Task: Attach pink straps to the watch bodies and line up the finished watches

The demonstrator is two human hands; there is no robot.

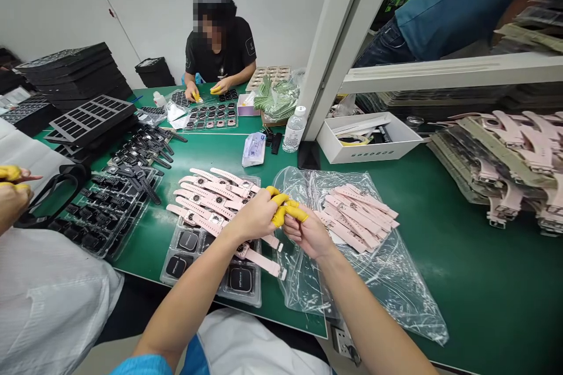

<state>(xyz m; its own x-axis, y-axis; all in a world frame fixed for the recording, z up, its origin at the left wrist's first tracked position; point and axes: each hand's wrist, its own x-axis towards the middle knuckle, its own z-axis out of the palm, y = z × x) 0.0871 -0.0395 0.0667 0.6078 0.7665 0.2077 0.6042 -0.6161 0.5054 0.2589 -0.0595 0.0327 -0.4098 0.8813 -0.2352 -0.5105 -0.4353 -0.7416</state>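
My left hand (263, 214), with yellow finger covers, meets my right hand (308, 228) above the table. The fingers of both are closed together; what they hold, if anything, is hidden. Left of them, pink watches with straps (204, 199) lie across a clear tray (211, 291) that has black square watch faces (240, 279) in it. To the right, a pile of loose pink straps (360, 217) rests on a clear plastic bag (407, 281).
Black watches (94, 211) fill trays at left, beside a person's hand (13, 193). Across the green table (444, 246), another person (220, 47) works at a tray. A bottle (294, 129), white box (369, 149) and stacked pink-strap trays (466, 158) stand behind and right.
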